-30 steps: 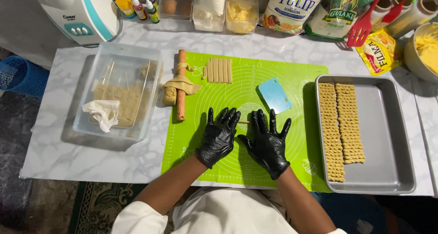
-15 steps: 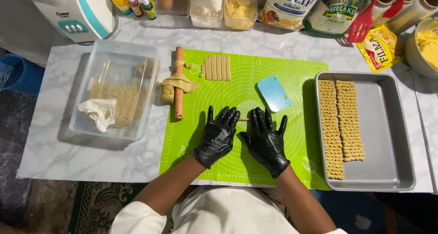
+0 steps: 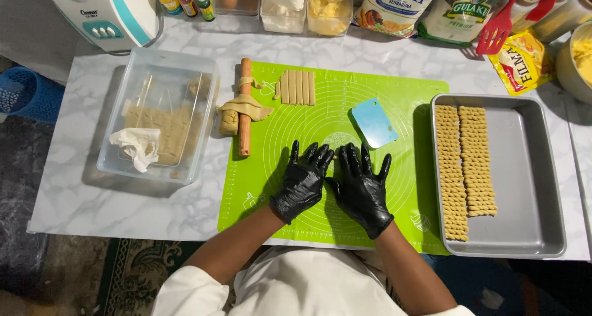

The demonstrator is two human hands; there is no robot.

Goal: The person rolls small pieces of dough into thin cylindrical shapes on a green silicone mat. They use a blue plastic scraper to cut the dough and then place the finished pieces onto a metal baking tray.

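Rolling, apparently, a thin dough piece, mostly hidden, under flat, unclenched left hand and right hand on green silicone mat; gripping nothing. Calling next for even, light pressure.

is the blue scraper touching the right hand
Apart. The head view shows green mat plainly between the blue scraper and the right hand's fingertips.
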